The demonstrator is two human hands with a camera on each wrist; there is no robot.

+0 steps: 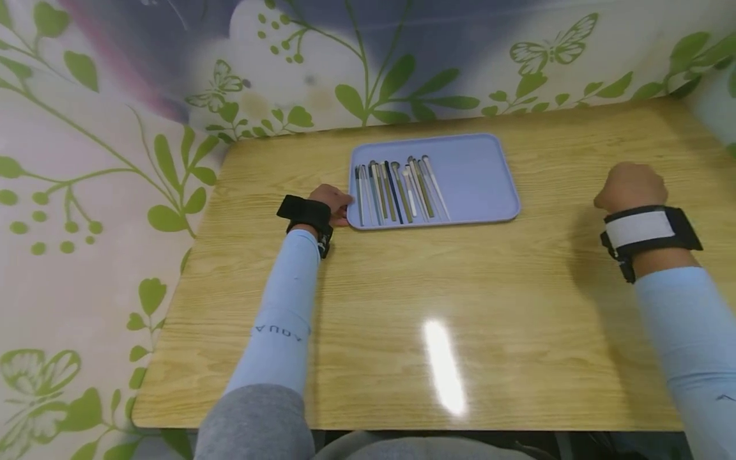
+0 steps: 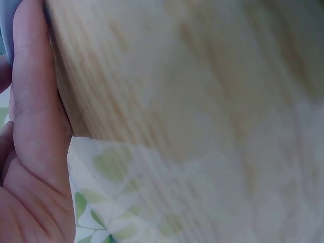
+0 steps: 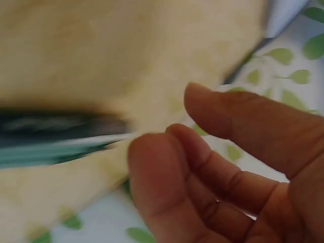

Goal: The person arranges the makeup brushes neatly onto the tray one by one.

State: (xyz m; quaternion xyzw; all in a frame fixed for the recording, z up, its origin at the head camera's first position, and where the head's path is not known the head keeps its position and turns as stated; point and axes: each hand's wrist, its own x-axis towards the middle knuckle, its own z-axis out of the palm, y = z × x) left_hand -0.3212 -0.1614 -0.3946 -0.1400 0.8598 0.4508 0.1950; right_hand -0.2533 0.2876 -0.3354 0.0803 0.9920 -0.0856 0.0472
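Left hand (image 1: 330,203) at left edge of tray (image 1: 489,191), fingers straight, touching rim. Right hand (image 1: 629,186) raised above worktop (image 1: 402,300), well right of tray, fingers loosely curled, holding nothing. Row of slim tools (image 1: 397,188) lies side by side in tray's left half. Tray sits at worktop's far side, near leaf-patterned wall (image 1: 86,160).

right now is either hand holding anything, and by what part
Nothing is held: the left hand rests at the tray's left edge; the right hand hovers loosely curled, empty.
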